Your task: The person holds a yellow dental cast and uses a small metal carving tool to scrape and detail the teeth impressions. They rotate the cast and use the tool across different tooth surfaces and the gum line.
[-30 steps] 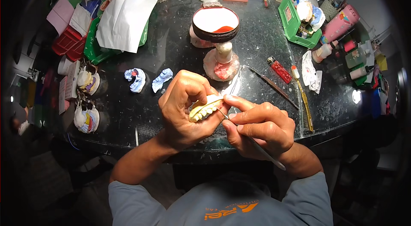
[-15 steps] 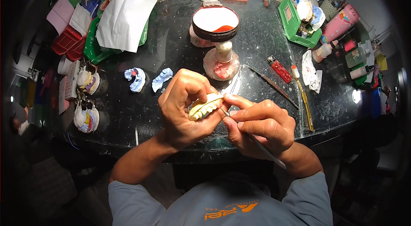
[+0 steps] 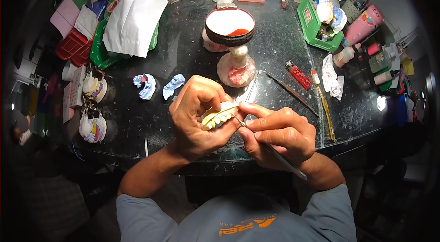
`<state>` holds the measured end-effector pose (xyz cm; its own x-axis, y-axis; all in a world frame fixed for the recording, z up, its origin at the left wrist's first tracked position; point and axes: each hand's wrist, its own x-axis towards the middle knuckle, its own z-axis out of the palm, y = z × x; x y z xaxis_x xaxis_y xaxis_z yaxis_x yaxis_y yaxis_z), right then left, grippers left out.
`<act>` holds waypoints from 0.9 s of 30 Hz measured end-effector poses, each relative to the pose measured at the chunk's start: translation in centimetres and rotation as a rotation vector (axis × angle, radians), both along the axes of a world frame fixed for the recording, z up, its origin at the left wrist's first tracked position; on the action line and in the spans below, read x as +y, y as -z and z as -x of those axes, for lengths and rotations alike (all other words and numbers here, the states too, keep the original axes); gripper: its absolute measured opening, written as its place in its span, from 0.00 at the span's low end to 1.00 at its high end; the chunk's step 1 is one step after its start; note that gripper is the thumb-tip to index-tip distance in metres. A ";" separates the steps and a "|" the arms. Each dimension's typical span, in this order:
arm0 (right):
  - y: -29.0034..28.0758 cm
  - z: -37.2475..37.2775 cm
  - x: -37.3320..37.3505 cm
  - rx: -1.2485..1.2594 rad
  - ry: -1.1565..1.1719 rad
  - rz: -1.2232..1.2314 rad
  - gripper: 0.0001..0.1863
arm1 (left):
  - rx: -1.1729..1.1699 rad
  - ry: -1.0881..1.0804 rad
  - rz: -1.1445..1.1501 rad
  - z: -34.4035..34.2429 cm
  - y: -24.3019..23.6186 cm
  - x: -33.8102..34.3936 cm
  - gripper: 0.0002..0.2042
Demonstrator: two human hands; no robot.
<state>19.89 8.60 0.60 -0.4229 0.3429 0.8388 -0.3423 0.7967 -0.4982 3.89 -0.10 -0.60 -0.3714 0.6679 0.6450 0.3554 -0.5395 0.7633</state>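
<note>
Between the thumb and fingers of my left hand [image 3: 192, 114] is a yellow dental model [image 3: 217, 118] with a row of teeth facing me. The fingers hide its left and rear parts. My right hand [image 3: 283, 135] grips a slim metal dental carver [image 3: 288, 165] like a pen, its handle slanting down to the right. The carver's thin tip meets the right end of the tooth row, and a right fingertip rests against the model's edge. Behind my hands, a round pan [image 3: 229, 26] with red wax stands on a plaster-like base [image 3: 236, 69].
Two pale blue dental pieces [image 3: 145, 87] lie left of my hands, with articulated models [image 3: 93, 125] farther left. To the right are a brown-handled tool [image 3: 293, 94], a red lighter [image 3: 299, 76], a toothbrush [image 3: 324, 107] and crumpled tissue [image 3: 332, 77]. Green trays [image 3: 316, 36] stand farther back.
The carver's tip has shifted slightly left on the tooth row. Both hands keep nearly the same place and hold.
</note>
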 end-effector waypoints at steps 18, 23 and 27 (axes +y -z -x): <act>0.0 0.0 -0.1 0.014 -0.001 0.006 0.14 | 0.069 -0.005 -0.002 0.2 -0.1 0.0 0.20; -0.1 -0.1 0.0 -0.014 0.005 -0.026 0.14 | 0.006 0.007 0.003 0.0 -0.1 0.0 0.20; 0.3 0.0 0.0 0.018 0.003 -0.009 0.14 | 0.018 0.016 0.006 0.0 -0.2 -0.1 0.20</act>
<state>19.89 8.64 0.35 -0.4067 0.3359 0.8495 -0.3491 0.8022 -0.4843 3.85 -0.20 -0.40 -0.3486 0.6777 0.6475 0.3606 -0.5407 0.7600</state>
